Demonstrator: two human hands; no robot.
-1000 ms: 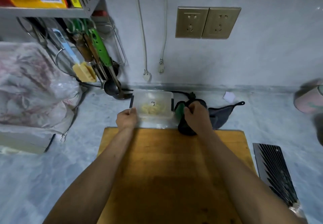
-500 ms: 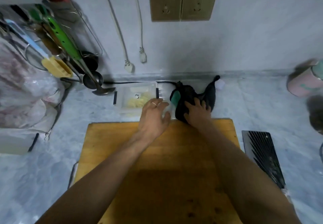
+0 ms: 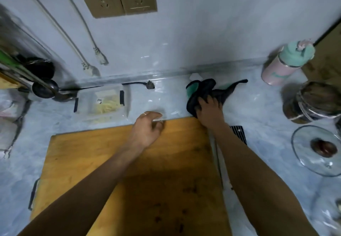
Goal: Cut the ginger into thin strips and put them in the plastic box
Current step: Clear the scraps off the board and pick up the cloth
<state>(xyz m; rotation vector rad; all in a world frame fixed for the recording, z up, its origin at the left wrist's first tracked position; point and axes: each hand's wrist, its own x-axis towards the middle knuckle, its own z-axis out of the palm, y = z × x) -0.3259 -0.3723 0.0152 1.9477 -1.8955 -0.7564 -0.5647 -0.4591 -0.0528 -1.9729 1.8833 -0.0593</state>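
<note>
- While ginger strips (image 3: 107,104) lie in the plastic box (image 3: 101,101) beyond the cutting board (image 3: 129,171), the left hand (image 3: 147,128), nearer and just right of it, pinches something clear, seemingly the lid.
- The right hand (image 3: 208,110) grips a dark cloth (image 3: 203,90), well apart.

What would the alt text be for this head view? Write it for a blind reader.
A person's right hand grips a black cloth on the counter while the left hand hovers over the wooden cutting board's far edge. The plastic box holding ginger strips sits further left.
</note>
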